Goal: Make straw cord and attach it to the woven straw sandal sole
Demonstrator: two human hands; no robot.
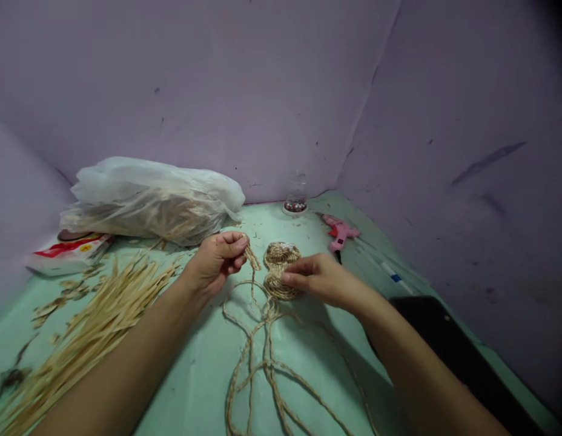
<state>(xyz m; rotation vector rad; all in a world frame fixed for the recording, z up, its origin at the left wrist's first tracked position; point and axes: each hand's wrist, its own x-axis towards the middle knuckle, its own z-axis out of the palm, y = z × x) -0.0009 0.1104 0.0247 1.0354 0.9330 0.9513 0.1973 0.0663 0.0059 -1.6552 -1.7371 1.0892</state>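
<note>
My left hand (221, 255) is closed in a pinch on a short looped end of twisted straw-coloured cord (252, 257), raised above the table. From it the cord runs down into loose loops (268, 339) that spread toward the near edge. Just right of that hand lies a coiled rope piece (281, 266), shaped like a figure eight, with a shiny clear patch at its far end. The thumb and fingers of my right hand (320, 277) close on its right side, covering part of the coils.
Dry flat fibre strips (112, 303) and scraps lie at left, near a red-and-white packet (72, 253). Behind stands a stuffed plastic bag (158, 200). A clear container of beads (295, 203), a pink glue gun (339, 231), a pen (396, 277) and a black flat object (444, 333) sit farther right.
</note>
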